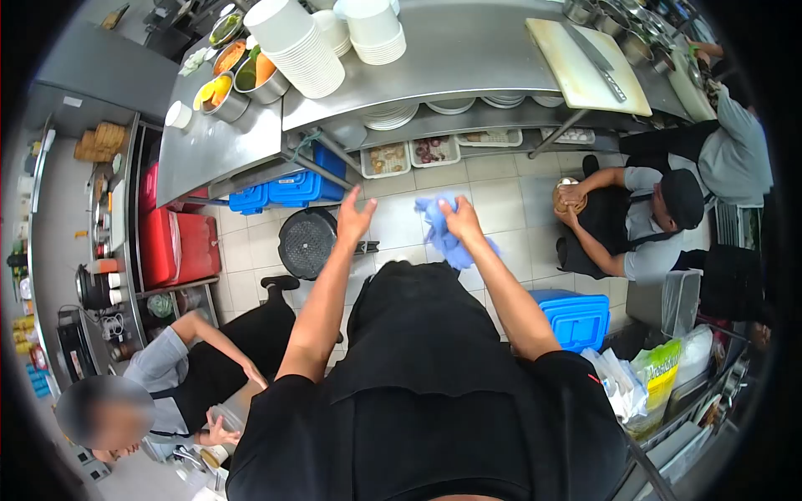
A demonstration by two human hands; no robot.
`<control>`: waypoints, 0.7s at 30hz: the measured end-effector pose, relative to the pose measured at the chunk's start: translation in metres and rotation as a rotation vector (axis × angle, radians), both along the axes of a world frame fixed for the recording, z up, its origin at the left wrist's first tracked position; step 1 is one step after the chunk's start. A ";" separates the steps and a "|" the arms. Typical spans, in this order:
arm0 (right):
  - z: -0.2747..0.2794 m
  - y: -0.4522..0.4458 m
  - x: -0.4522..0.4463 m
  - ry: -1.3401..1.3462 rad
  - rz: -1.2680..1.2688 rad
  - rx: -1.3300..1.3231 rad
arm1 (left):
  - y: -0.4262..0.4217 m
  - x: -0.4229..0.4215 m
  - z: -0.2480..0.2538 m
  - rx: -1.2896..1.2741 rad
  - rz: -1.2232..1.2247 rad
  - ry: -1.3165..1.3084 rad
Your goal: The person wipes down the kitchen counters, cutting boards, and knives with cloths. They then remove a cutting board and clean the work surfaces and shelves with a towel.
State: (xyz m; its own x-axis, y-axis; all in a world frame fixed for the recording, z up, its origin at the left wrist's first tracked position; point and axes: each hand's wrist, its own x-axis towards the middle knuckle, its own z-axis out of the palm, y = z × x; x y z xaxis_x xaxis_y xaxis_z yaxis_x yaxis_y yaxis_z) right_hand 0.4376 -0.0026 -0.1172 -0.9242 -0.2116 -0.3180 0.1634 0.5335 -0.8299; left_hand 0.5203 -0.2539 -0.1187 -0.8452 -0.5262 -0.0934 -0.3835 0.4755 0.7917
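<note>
A crumpled blue cloth (436,224) hangs from my right hand (461,219), its fingers closed round the upper part and a loose end trailing down to the right. My left hand (357,215) is held out in front of me, empty, with the fingers apart. Both hands are in the air over the tiled floor, short of the steel counter (468,63). Below and left of my left hand, a round black perforated tray-like thing (311,244) is on the floor.
On the counter stand stacked white bowls (302,52), and a cutting board (576,71) with a knife (597,63). Blue lidded bins (305,185) sit under it. One person (647,209) works at right, another (196,376) at left. A red bin (177,246) is far left.
</note>
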 end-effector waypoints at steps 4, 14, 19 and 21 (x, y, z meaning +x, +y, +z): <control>0.056 -0.043 -0.061 0.012 0.014 -0.412 | -0.049 -0.049 0.055 0.003 0.092 0.156; 0.148 -0.266 -0.265 0.440 0.370 -0.182 | -0.134 -0.186 0.117 -0.081 0.320 0.342; 0.052 -0.336 -0.289 0.466 0.449 0.373 | -0.154 -0.241 0.111 -0.361 0.389 0.409; 0.040 -0.315 -0.271 0.828 0.526 0.228 | -0.172 -0.243 0.107 -0.280 0.379 0.393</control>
